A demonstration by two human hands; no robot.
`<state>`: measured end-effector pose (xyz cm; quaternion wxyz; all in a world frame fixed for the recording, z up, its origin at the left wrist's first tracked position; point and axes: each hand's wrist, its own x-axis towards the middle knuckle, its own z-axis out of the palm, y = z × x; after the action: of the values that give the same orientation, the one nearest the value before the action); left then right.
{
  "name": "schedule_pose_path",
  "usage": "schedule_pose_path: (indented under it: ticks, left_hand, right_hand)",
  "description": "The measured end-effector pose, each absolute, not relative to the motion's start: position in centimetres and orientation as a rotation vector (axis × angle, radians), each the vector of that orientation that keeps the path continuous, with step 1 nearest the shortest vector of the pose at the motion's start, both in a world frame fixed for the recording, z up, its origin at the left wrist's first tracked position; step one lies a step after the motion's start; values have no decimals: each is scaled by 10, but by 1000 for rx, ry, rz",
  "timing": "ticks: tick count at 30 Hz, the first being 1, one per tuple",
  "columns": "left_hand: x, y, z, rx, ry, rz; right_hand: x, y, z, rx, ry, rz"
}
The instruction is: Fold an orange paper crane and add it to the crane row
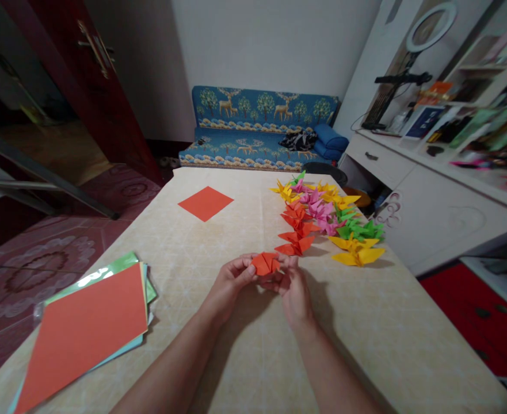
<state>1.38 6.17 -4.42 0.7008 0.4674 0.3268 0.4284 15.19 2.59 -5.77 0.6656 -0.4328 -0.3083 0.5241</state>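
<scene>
Between my two hands, a small orange-red folded paper piece is held just above the table. My left hand pinches its left side, with the thumb on the near face. On the other side, my right hand grips the right edge, and part of its fingers is hidden beneath the paper. Directly beyond the right hand lie orange-red paper cranes with spread wings. More cranes in pink, green and yellow are grouped to the right.
A flat orange-red square sheet lies on the far left of the cloth-covered table. Near the left edge is a stack of coloured paper, orange-red on top. A blue patterned sofa stands beyond, and a white cabinet to the right.
</scene>
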Motion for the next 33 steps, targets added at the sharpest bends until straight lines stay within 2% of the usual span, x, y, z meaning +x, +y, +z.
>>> schedule_pose_path:
  ticks: [3, 8, 12, 17, 26, 33]
  left_hand:
    - [12, 63, -46, 1088, 731, 975]
    - [11, 64, -45, 1115, 736, 979]
    - [10, 66, -43, 1063, 751, 964]
    - [8, 72, -47, 1140, 1071, 986]
    - [7, 73, -54, 1693, 1283, 1111]
    - [7, 72, -55, 2043, 1383, 962]
  right_hand:
    - [152, 26, -57, -935, -613, 1389]
    - [157, 25, -51, -914, -612, 1439]
    - [162, 26, -49, -971, -636, 1307]
    - [169, 30, -56, -1143, -666, 1064]
    - [175, 34, -72, -1532, -972, 659]
    - [180, 39, -87, -1609, -1199, 408]
